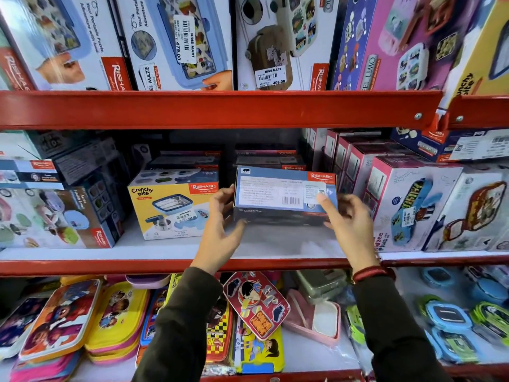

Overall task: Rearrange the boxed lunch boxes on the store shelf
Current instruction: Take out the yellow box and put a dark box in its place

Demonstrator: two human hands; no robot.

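A blue boxed lunch box [283, 193] with a white label panel on top is held just above the white middle shelf [275, 244], tilted toward me. My left hand [220, 227] grips its left end and lower edge. My right hand [347, 224] holds its right end, thumb on the top face. A yellow "Crunchy Bite" box [170, 208] stands on the same shelf just left of my left hand. Behind the held box lie stacked dark boxes [270, 158].
Pink and white boxes [407, 199] stand in a row to the right, blue ones [63, 210] to the left. The red shelf beam [220, 108] runs overhead with large boxes above it. Loose colourful lunch boxes [256, 301] fill the shelf below.
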